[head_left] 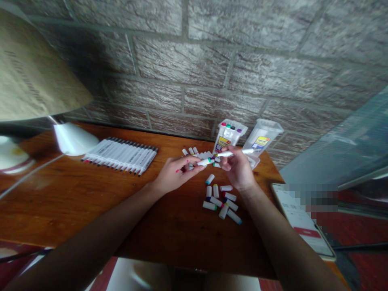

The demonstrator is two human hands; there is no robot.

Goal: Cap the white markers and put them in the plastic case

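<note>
Between the thumb and fingers of my left hand (177, 171) is a white marker cap (204, 161) with a green end. My right hand (239, 167) grips a slim white marker (228, 153), its uncapped tip pointing left toward the cap, a small distance apart. Pink stains mark the left hand. Below the hands lie several loose caps (216, 202) with coloured ends. More caps (194, 152) sit behind the left fingers, partly hidden. A row of white markers (121, 155) lies side by side to the left.
Against the brick wall stand a clear case (228, 135) holding several markers and another clear case (262, 137). A lamp (72, 139) with a wide shade is at the left. A tablet-like device (303, 222) lies at the table's right edge.
</note>
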